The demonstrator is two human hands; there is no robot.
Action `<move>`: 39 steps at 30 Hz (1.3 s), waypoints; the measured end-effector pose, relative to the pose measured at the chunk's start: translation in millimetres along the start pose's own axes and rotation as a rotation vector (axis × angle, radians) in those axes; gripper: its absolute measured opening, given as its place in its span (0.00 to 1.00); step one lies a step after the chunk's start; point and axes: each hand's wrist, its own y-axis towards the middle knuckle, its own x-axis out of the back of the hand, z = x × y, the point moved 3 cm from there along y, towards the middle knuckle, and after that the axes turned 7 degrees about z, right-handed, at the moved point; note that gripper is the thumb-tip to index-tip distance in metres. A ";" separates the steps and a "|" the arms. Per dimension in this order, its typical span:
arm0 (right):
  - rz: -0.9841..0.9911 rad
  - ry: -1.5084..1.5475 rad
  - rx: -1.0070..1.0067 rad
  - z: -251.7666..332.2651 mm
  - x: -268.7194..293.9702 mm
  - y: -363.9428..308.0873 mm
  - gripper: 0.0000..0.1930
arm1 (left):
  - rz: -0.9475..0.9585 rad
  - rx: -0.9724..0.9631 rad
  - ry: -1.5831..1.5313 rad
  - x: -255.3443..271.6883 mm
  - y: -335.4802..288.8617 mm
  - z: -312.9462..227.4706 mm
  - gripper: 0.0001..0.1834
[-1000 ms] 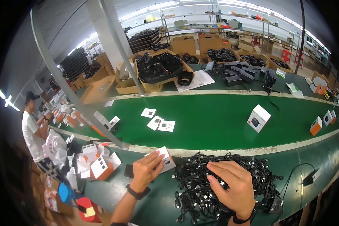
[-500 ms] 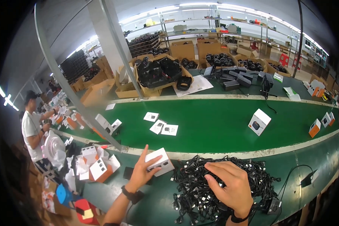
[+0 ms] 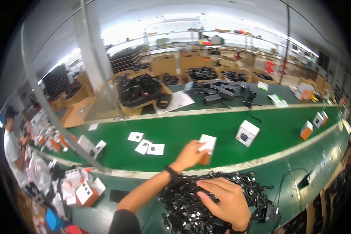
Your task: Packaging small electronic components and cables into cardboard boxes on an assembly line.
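My left hand (image 3: pixel 190 155) is stretched out over the green belt, its fingers closed on a small white and orange box (image 3: pixel 208 144). The box stands upright at the belt's near edge, and the hand hides its left side. Over a heap of black cables (image 3: pixel 191 202) with light connectors is my right hand (image 3: pixel 227 201). Its fingers are slightly bent and the thumb stands apart, with nothing visible between them. On the belt to the right sits another white box (image 3: pixel 247 133) with a dark device printed on it.
Several flat white cards (image 3: pixel 155 149) lie on the green belt (image 3: pixel 175 130). Opened boxes (image 3: pixel 85 194) are piled at the left near a slanting metal post (image 3: pixel 56 113). Black power adapters (image 3: pixel 218 91) cover the far bench. A co-worker (image 3: pixel 13 144) stands at far left.
My left hand has carried the box from the near bench forward and right to the belt. My right hand stays over the cables. The whole view has shifted.
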 end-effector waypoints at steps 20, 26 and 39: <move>0.062 -0.036 -0.054 -17.6 -15.6 11.4 0.14 | 0.104 0.546 0.550 129.9 -80.7 235.4 0.68; 0.093 -0.038 -0.053 -17.7 -18.4 10.4 0.14 | 0.089 0.418 0.344 131.1 -67.6 194.2 0.58; 0.082 -0.065 -0.072 -10.8 -13.5 10.4 0.15 | 0.287 0.711 0.554 113.6 -43.9 197.5 0.61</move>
